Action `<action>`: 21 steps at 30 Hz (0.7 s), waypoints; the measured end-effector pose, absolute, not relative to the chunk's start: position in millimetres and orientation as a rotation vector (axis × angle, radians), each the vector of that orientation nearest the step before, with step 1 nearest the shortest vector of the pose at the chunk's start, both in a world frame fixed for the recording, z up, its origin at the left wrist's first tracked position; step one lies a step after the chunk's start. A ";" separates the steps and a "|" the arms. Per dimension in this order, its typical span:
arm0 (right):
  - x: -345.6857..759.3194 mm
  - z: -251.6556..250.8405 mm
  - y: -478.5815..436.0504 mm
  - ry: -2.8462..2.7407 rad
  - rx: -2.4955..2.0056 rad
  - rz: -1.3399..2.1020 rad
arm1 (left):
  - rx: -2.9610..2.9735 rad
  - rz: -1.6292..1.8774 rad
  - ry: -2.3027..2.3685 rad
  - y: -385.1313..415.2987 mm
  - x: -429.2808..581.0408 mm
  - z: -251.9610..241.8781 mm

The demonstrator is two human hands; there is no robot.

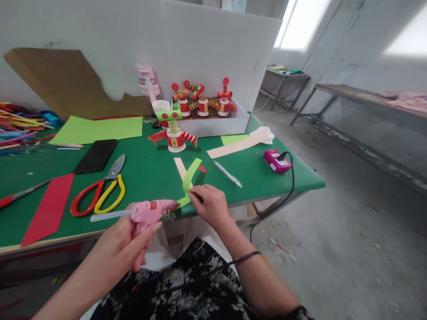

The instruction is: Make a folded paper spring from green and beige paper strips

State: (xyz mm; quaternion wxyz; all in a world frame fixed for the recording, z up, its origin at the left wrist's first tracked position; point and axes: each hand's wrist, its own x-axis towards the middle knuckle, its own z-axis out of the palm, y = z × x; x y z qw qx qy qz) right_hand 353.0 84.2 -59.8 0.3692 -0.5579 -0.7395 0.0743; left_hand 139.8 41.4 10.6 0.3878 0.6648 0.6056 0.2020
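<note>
My left hand (128,244) is closed round a pink hot glue gun (150,213), a translucent glue stick (108,215) poking out of its back end. The gun's nozzle meets the green paper strip (190,175) near the table's front edge. With finger and thumb, my right hand (210,204) pinches that strip, one end of which curls up. Under it lies a pale peach strip (180,166). Just beyond stands a paper-cup figure (175,140) with a green head and folded red arms. Small red paper pieces (202,169) lie beside the green strip.
Scissors (115,178), a black phone (95,156) and red paper (50,209) lie at left. A white pen (227,174) is right of the strips. Similar figures stand in a white box (227,126). A cable runs from a purple power block (277,161) over the table edge.
</note>
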 end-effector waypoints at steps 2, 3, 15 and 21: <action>352.9 -59.6 84.4 -1.894 -1.434 0.191 | 1.710 0.498 1.565 40.8 134.8 8.7; 352.9 -59.4 84.5 -1.893 -1.431 0.189 | 1.714 0.477 1.567 41.8 132.1 7.3; 352.6 -58.8 84.9 -1.894 -1.439 0.167 | 1.709 0.493 1.584 38.6 122.0 14.5; 352.1 -59.7 85.3 -1.864 -1.444 0.158 | 1.671 0.416 1.613 33.5 115.2 24.2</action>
